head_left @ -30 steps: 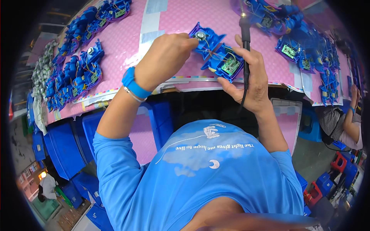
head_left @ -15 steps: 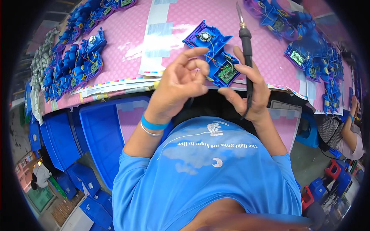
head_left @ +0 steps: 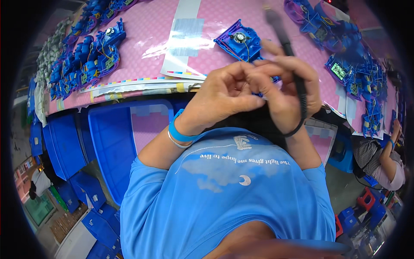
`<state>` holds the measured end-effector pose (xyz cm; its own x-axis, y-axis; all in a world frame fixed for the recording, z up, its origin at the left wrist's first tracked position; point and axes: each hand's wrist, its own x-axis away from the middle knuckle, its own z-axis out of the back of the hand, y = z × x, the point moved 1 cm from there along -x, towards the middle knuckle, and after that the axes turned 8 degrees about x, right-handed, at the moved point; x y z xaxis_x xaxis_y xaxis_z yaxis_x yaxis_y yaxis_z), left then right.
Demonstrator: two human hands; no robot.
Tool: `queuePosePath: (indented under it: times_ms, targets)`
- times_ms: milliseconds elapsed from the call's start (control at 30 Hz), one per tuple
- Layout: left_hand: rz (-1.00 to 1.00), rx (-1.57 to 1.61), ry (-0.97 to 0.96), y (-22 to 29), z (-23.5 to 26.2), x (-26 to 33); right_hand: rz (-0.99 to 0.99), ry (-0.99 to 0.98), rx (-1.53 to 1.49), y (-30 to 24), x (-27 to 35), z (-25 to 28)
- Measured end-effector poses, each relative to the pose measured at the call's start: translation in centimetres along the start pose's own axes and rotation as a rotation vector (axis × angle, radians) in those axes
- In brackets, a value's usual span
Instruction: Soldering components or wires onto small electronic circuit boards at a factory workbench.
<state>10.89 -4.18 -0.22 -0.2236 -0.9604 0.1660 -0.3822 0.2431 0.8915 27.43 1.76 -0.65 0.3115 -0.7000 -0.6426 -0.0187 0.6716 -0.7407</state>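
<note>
A moon-printed blue shirt (head_left: 224,211) is worn with blue wristband (head_left: 176,132) and pale bangle (head_left: 173,141).

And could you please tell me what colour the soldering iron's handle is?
The handle is black, though blurred; the head view shows it best.

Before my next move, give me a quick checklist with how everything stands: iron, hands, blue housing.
1. Soldering iron held: ok, in the right hand.
2. Left hand empty: cannot tell, the hands overlap in view.
3. Iron pointing away from both hands: ok, toward the table's far side.
4. Round silver part on blue housing visible: ok.
5. Near part of housing visible: not ok, mostly behind the hands.
</note>
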Motion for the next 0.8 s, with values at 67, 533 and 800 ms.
queuePosePath:
  times_ms: [67,533,800]
  targets:
    - [-0.039,0.053,0.103,0.2,0.3,0.3,0.017,0.131,-0.014,0.6,-0.8,0.9]
    - [-0.778,-0.922,0.609,0.0,3.7,-0.7,-0.023,-0.032,0.218,-1.8,2.1,5.0]
    - [-0.779,-1.096,0.598,-0.5,4.1,-0.7,-0.163,-0.042,0.064,-1.3,2.8,5.4]
